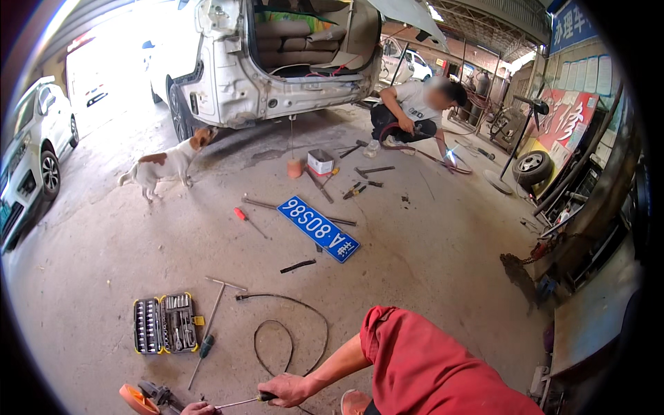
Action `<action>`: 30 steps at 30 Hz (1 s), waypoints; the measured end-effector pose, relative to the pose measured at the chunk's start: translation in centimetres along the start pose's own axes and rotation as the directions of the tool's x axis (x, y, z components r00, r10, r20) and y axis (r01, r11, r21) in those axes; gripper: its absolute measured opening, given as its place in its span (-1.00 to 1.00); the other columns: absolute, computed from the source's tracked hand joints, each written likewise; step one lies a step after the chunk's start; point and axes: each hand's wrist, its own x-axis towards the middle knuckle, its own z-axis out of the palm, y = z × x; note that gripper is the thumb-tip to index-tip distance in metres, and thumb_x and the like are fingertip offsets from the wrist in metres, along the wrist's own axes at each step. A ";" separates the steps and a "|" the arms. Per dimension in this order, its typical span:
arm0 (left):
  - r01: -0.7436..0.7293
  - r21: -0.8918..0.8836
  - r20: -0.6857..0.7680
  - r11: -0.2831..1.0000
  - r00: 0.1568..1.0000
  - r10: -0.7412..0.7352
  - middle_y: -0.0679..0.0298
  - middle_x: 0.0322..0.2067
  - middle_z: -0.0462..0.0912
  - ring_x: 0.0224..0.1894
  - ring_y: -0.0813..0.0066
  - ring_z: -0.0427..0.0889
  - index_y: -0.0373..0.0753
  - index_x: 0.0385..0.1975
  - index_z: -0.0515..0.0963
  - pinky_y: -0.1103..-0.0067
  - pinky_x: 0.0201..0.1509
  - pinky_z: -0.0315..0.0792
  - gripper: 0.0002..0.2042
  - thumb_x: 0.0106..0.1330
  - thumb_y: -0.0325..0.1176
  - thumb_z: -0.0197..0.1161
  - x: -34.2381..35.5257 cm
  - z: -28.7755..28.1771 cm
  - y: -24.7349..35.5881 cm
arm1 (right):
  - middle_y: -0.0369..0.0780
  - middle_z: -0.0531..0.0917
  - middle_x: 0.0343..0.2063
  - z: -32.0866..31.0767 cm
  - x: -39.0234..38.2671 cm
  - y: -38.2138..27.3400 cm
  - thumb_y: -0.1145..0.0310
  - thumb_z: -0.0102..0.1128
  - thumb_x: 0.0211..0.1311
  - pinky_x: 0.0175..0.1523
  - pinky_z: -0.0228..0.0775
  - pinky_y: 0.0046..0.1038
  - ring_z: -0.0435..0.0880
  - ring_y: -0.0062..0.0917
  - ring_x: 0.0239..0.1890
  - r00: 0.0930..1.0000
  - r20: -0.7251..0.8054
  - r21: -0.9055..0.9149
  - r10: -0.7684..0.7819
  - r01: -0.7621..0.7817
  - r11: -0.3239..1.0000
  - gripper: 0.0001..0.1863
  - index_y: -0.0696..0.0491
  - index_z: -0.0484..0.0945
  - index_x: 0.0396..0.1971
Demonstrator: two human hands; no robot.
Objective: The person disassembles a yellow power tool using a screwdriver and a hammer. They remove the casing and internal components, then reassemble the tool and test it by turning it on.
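My right hand (289,391) is closed around the dark handle of a screwdriver (239,403), whose thin shaft points left. At the lower edge, only part of my left hand (199,409) shows, its fingers drawn together at the tip end of the shaft. What they grip is hidden. Beside it lies a dark metal piece (160,395) with an orange disc-like part (138,400). A black cable (325,332) loops over the floor just beyond my right hand. Left of the cable are a T-handle rod (216,311), a green-and-black-handled screwdriver (206,347) and an open socket set (166,324).
A blue license plate (318,228) lies mid-floor across metal bars, near a red-handled screwdriver (241,214), hammers and pliers (355,190). Beyond, a dog (166,164) stands by a stripped white car (290,86). A person (415,111) squats at right over a bright torch flame (451,158).
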 end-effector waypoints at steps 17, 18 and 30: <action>0.005 0.476 -0.171 0.879 0.981 0.087 0.38 -0.62 0.46 -0.63 0.60 0.42 -0.22 -0.36 0.52 0.55 -0.56 0.30 -0.83 0.48 -0.37 0.04 1.1 0.4 -1.0 | 0.04 0.64 -0.30 -0.1 -0.7 -1.9 0.32 0.24 0.19 -0.08 0.42 0.03 0.63 0.07 -0.13 0.998 0.038 -0.014 0.048 -0.048 0.999 -0.75 0.06 0.43 -0.19; 0.007 0.572 -0.170 0.820 0.979 0.111 0.32 -0.58 0.52 -0.55 0.50 0.50 -0.24 -0.37 0.54 0.50 -0.47 0.38 -0.80 0.47 -0.32 0.06 0.7 0.3 -0.6 | 0.03 0.63 -0.31 0.0 -0.4 -2.0 0.31 0.24 0.20 -0.11 0.42 0.03 0.63 0.06 -0.15 0.999 0.031 -0.019 0.035 -0.034 0.999 -0.74 0.06 0.42 -0.19; -0.045 0.775 -0.195 0.630 0.932 0.306 -0.08 -0.39 0.69 -0.25 -0.09 0.71 -0.31 -0.40 0.59 0.23 -0.15 0.56 -0.60 0.36 -0.05 0.05 -1.6 0.3 1.4 | 0.06 0.68 -0.33 -5.4 3.5 -5.4 0.12 0.28 0.29 -0.15 0.50 -0.11 0.68 0.04 -0.21 0.975 -0.202 0.139 0.094 -0.067 0.988 -0.63 0.09 0.51 -0.11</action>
